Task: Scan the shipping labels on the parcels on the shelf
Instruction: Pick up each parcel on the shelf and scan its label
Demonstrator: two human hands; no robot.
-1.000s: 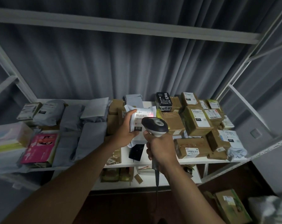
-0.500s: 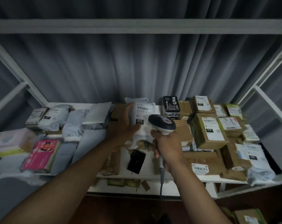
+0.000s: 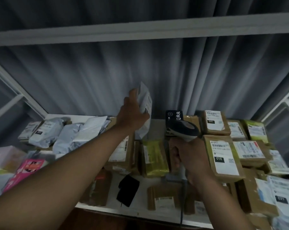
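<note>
My left hand (image 3: 132, 112) grips a white poly-bag parcel (image 3: 145, 103) with a printed label, held upright at the back of the shelf against the grey curtain. My right hand (image 3: 188, 156) holds the handle of a black and grey barcode scanner (image 3: 183, 130), whose head points toward the back of the shelf. Its cable hangs down past the shelf's front edge. Several brown cardboard parcels with white labels lie on the white shelf (image 3: 157, 127), among them one marked 010 (image 3: 223, 156) just right of the scanner.
Grey poly bags (image 3: 57, 133) and a pink box (image 3: 24, 171) fill the shelf's left side. A black pouch (image 3: 128, 190) and a yellow-green parcel (image 3: 154, 156) lie under my arms. An upper shelf rail (image 3: 140, 30) crosses overhead, and white frame posts stand at both sides.
My left hand has carried the white parcel away from the scanner, up and back toward the curtain. The scanner hand stays about where it was. The view has moved closer to the shelf.
</note>
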